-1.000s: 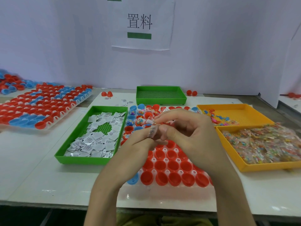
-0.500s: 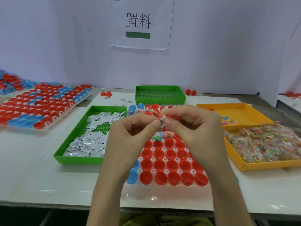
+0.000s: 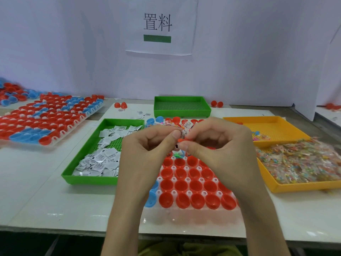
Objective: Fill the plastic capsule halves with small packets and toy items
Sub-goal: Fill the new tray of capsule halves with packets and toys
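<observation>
Head cam: left hand (image 3: 147,146) and right hand (image 3: 219,146) are both pinching one small packet (image 3: 184,133) plus an orange toy bit (image 3: 185,139), so each grip is clamped on that bundle. Guessing they're still bundling. Next it's needing a drop into one of the red capsule halves (image 3: 194,172) just below the grip. Left of the grip a green tray (image 3: 88,180) is holding white sachets (image 3: 99,159), and right of it a yellow tray (image 3: 304,187) is holding bagged toys (image 3: 299,163).

Red capsule halves (image 3: 194,186) sit mouth-up in a white rack (image 3: 187,179); above them, left hand (image 3: 147,146) and right hand (image 3: 219,146) pinch one printed packet (image 3: 184,133).
</observation>
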`<state>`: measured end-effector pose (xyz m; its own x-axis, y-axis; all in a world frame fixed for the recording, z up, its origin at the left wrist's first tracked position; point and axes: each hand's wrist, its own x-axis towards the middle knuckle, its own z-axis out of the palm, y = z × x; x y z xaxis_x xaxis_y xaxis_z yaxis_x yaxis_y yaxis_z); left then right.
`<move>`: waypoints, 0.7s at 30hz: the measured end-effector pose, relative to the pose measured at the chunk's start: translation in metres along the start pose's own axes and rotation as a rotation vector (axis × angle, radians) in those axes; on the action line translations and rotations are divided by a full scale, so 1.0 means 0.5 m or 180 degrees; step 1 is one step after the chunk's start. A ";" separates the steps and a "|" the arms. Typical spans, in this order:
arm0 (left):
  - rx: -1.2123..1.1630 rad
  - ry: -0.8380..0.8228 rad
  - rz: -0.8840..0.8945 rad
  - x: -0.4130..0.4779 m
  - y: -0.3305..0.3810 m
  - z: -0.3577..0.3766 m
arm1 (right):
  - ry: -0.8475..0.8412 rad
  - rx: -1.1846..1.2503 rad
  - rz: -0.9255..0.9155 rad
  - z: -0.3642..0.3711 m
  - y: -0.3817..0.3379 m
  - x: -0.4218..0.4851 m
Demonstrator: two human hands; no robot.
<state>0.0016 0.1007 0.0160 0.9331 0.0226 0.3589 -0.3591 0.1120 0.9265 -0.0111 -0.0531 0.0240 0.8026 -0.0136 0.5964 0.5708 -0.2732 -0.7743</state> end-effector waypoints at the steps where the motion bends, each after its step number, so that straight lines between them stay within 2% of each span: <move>1: -0.0043 -0.0044 -0.0068 0.000 0.001 -0.001 | 0.0009 -0.0008 -0.0003 -0.001 0.002 0.000; 6: 0.0078 -0.0169 -0.0174 0.003 -0.003 -0.009 | -0.0039 -0.0454 -0.0104 -0.004 0.008 0.001; 12: 0.0129 -0.0510 -0.0136 0.004 -0.001 -0.013 | -0.0030 -0.0449 0.0002 -0.003 0.009 0.001; 16: 0.0163 -0.0451 -0.0239 0.008 -0.008 -0.017 | -0.0438 -0.0691 0.0256 -0.049 0.020 0.003; 18: 0.0233 -0.0354 -0.0272 0.010 -0.011 -0.021 | -0.0186 -0.0826 0.0418 -0.093 0.038 0.005; 21: 0.0257 -0.0269 -0.0281 0.012 -0.014 -0.023 | 0.0615 -0.1301 0.0724 -0.178 0.089 0.010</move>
<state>0.0100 0.1115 0.0102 0.9574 -0.0681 0.2806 -0.2792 0.0296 0.9598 0.0026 -0.1510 0.0113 0.8299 -0.2836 0.4804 0.2396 -0.5964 -0.7661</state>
